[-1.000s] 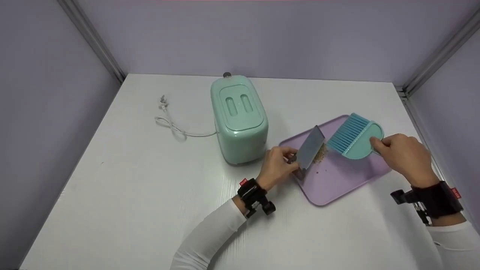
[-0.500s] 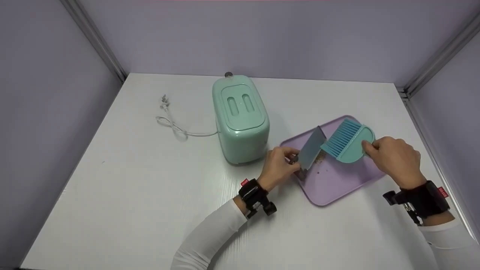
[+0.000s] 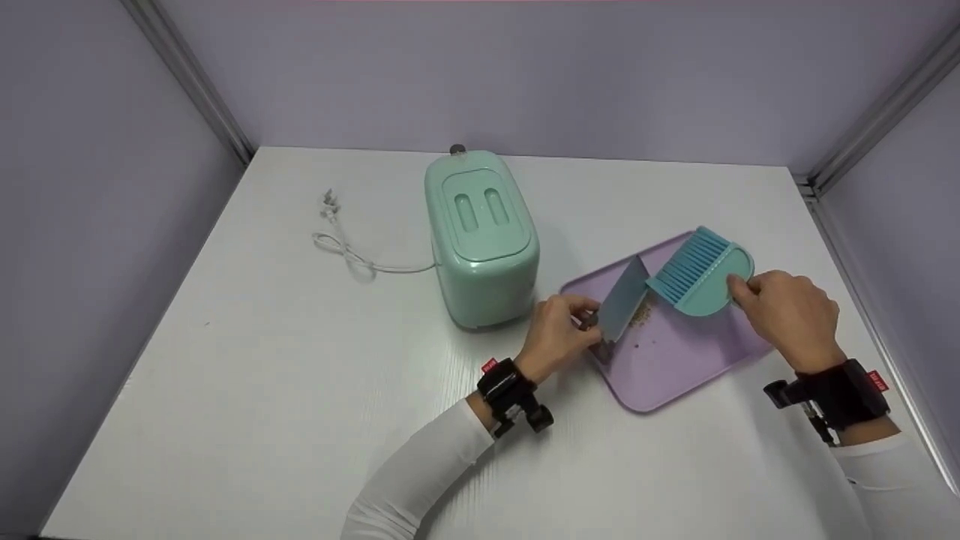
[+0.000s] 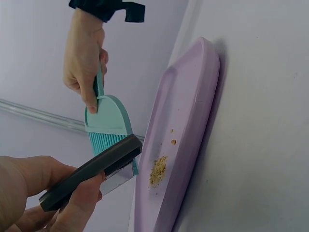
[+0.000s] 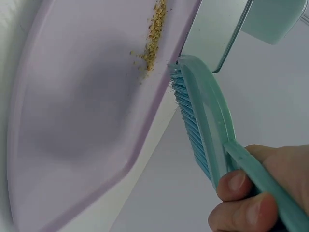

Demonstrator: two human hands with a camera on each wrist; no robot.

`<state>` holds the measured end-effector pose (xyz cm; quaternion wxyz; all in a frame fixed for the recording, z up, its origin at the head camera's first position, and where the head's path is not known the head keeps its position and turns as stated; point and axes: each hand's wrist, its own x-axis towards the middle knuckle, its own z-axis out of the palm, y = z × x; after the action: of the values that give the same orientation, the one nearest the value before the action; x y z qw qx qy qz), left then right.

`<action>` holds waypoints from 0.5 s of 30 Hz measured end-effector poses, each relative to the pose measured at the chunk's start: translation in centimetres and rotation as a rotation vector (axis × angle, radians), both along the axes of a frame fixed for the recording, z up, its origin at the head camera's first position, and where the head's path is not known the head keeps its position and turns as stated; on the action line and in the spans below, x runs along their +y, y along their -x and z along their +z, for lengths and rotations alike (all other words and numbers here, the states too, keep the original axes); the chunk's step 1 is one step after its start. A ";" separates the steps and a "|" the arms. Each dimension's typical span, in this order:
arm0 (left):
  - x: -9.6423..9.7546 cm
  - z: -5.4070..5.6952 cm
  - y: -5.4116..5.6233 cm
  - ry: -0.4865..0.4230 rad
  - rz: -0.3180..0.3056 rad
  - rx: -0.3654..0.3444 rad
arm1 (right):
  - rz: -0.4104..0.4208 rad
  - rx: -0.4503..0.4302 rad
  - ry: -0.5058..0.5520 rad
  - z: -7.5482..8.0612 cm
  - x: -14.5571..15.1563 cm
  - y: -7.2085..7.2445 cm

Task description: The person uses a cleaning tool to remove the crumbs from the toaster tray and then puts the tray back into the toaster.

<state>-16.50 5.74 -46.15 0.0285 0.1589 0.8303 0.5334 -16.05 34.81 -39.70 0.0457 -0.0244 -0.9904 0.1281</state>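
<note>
Nearest, the lilac tray (image 3: 679, 371) lies on the right of the counter (image 3: 300, 420). The left hand's (image 3: 556, 334) grip pinches the dark-handled bench scraper (image 3: 621, 304), blade tilted over the tray; it seems best held steady. Crumbs (image 4: 158, 171) lie on the tray just right of the blade. The right hand's (image 3: 793, 319) grip is wrapped round the handle of the teal brush (image 3: 709, 289), bristles by the blade's edge; short, light strokes should keep bits inside the rim, away from the toaster (image 3: 484, 255) farther left.
</note>
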 end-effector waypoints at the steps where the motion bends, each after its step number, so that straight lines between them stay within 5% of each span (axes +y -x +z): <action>1: 0.0 0.0 0.0 0.000 0.000 -0.001 | -0.004 0.005 0.004 0.0 0.0 0.0; 15: 0.1 -0.4 0.0 -0.014 0.000 -0.012 | -0.025 0.025 0.076 1.6 0.0 -0.4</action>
<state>-16.46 5.79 -46.52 0.0324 0.1559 0.8265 0.5400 -15.69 34.78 -38.15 0.0588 -0.0366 -0.9838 0.1654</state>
